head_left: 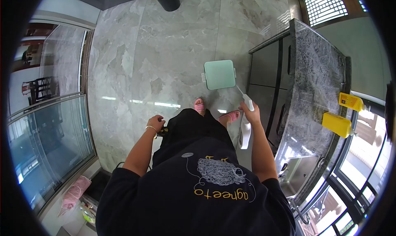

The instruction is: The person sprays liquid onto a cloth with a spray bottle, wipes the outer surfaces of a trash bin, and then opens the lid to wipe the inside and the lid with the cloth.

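My right hand (250, 113) is closed around a white handheld device (245, 130), a long body with a thin rod at its upper end that points toward a light green square lidded box (220, 74). That box has pale clips on two sides and rests on the floor in front of my feet. At my left side, my left hand (156, 123) has its fingers curled beside a dark item with a yellowish part (163, 131); how it is held is partly hidden. A light bracelet circles that wrist.
A stone counter (311, 67) with dark cabinets runs along the right, bearing two yellow bottles (337, 124) and a sink (300, 174). A dark bin (169, 1) stands ahead. Glass sliding doors (49, 128) and a pink cloth (75, 190) are at the left.
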The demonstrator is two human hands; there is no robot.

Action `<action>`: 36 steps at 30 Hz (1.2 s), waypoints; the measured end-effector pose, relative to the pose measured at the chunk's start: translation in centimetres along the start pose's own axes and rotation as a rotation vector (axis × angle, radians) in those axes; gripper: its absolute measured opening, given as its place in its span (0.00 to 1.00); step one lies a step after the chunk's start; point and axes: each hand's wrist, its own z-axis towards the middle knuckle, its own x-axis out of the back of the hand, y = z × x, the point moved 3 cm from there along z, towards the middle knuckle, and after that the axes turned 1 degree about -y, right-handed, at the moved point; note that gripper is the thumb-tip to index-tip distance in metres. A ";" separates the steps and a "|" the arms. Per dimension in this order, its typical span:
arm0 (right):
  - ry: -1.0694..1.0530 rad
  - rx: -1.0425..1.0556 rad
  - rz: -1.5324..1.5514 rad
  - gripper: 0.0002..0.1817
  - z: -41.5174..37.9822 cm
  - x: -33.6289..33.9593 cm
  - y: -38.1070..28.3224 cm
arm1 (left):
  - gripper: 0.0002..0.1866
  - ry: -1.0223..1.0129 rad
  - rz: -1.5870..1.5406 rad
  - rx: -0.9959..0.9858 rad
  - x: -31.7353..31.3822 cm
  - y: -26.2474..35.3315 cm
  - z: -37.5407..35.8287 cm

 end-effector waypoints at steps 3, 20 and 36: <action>-0.037 -0.054 0.027 0.18 1.9 -2.4 1.3 | 0.18 -0.009 0.020 0.018 0.9 -1.0 -0.9; -0.002 0.079 -0.098 0.19 0.0 -5.7 1.3 | 0.19 -0.029 -0.014 0.078 1.6 -5.2 -2.1; 0.195 0.156 0.042 0.23 -10.1 -4.1 10.5 | 0.25 -0.629 -1.395 0.250 -0.9 -3.3 -11.4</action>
